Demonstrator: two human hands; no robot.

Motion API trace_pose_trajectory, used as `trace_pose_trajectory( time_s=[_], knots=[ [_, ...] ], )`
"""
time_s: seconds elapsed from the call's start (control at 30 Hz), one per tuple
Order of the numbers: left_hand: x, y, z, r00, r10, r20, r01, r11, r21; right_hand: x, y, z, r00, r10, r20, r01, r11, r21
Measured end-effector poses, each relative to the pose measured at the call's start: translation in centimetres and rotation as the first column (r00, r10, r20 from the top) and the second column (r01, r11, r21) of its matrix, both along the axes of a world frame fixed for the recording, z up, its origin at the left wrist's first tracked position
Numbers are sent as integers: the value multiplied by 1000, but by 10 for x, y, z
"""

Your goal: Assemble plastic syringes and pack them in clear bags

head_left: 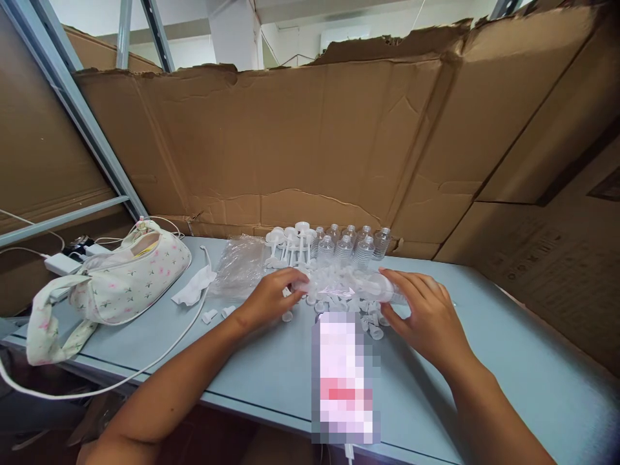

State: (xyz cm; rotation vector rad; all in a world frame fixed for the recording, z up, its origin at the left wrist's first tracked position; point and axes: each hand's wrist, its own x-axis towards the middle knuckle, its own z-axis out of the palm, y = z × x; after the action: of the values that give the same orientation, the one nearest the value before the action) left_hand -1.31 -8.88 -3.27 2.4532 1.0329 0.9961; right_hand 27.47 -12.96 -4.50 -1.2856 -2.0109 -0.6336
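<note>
Over the middle of the table, my right hand (421,310) has its thumb and fingers closed around a clear plastic bottle (375,286) lying on its side. To its left, my left hand (271,297) pinches a small translucent white piece (301,284), whose exact shape is blurred. Between and below the hands spreads a pile of small white plastic caps (375,331), partly hidden by what I hold. Behind them stand several clear ribbed bottles (363,250) without tops. Left of these bottles are several white pump heads (301,240) with thin stems.
A phone with a blurred screen (343,381) is in front of the caps. Crumpled clear plastic (239,265), a white tissue (194,285), a cable (174,345) and a flowered bag (130,278) occupy the left side. Cardboard walls (300,142) enclose the back and right.
</note>
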Motion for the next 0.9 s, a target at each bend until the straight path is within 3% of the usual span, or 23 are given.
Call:
trace_pose_trajectory(
  time_s=[0.13, 0.23, 0.37, 0.5, 0.6, 0.73, 0.8, 0.9],
  knots=[
    [-6, -3, 12, 937, 115, 331, -133, 991, 33, 1, 0, 1, 999, -42, 23, 41, 998, 51],
    [-6, -7, 19, 885, 82, 459, -69, 997, -45, 0, -1, 2, 998, -31, 49, 27, 997, 70],
    [-4, -9, 22, 956, 34, 293, 37, 972, -233, -6, -3, 3, 993, 58, 101, -64, 996, 60],
    [-3, -6, 16, 996, -6, 85, 43, 896, -442, -11, -5, 1, 985, 115, 127, -122, 991, 49],
    [-2, -3, 10, 989, 41, 141, 40, 848, -529, -12, -5, 0, 983, 135, 122, -141, 989, 38],
    [-4, -1, 10, 944, 41, 327, 180, 768, -614, -11, -4, -1, 984, 151, 99, -152, 988, 3],
    [-5, -2, 13, 931, -8, 366, 242, 762, -600, -10, -3, -1, 985, 153, 78, -153, 988, -11],
    [-5, -6, 18, 929, -93, 358, 285, 799, -530, -10, -3, -2, 987, 153, 50, -152, 988, -30]
  ],
)
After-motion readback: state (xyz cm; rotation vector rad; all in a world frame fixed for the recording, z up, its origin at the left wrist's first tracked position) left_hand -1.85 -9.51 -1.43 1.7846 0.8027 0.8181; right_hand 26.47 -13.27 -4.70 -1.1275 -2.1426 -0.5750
